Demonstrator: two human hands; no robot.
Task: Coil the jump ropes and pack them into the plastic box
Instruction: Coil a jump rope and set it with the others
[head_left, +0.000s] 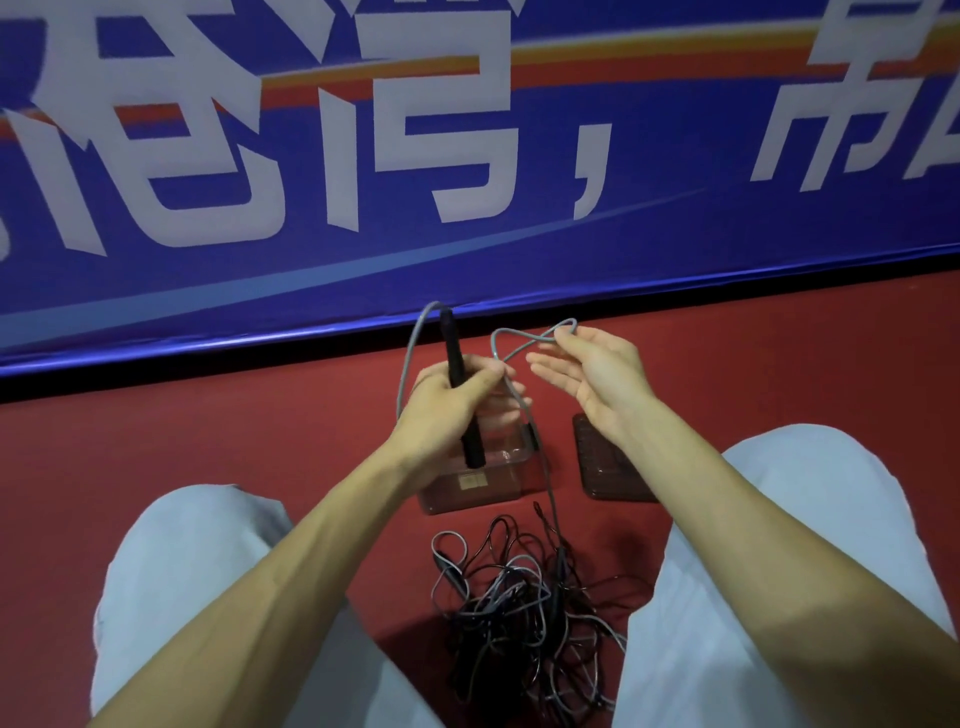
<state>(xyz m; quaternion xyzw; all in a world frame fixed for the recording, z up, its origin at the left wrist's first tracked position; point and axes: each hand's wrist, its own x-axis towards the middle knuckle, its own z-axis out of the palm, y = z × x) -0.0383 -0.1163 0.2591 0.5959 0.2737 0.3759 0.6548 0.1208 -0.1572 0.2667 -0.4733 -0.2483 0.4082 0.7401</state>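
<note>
— Coiling the first rope: left hand (447, 410) gripping the black handle (453, 353) and the grey cord (407, 358); right hand (587, 379) open, a loop draped over its fingertips.
— Next?
— Probably laying that loop against the handle, keeping turns even. Thin, slick, springy-looking cord; slim rigid handle.
— Plastic box (483, 483)?
— Clear, squarish, on the red floor (260, 441) beneath the hands; tangled ropes (519, 613) nearer.

One wide-angle view is taken from the person's head, aimed forward and down at the floor (208, 441), with a banner (675, 249) seen close ahead.
</note>
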